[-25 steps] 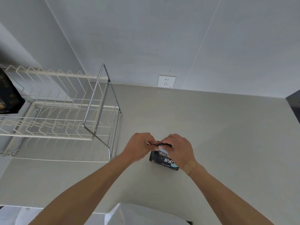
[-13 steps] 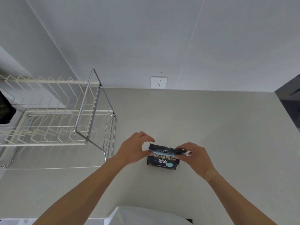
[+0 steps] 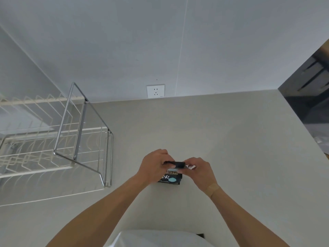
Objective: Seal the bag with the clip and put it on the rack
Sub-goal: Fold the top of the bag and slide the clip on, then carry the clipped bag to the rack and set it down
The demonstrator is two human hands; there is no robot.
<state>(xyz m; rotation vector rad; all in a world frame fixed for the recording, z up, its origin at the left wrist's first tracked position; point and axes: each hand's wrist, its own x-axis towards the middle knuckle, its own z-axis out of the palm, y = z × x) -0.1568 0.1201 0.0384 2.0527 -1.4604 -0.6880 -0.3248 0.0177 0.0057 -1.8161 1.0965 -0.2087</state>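
White wire dish rack with a chrome tube frame point(image 3: 83, 139) sits at the desk's left edge, empty slots facing the work area. Pale grey desk point(image 3: 222, 148); white wall socket point(image 3: 155, 90) just above its back edge. Left hand point(image 3: 153, 166) grip is closed on the left end of the bag top. Small black foil snack bag with a light-blue printed label point(image 3: 170, 179) stands mid-desk, nearer the front edge, well apart from the rack. Dark clip point(image 3: 176, 164) lies across its folded top; can't tell if it's fully snapped. Right hand point(image 3: 200, 171) grip pinches the clip's right end.

Judgement: bag is light, soft, crinkly, foil probably slick, so the fold may creep out. Hold by the clipped top edge, not the body; carry it upright to the rack.
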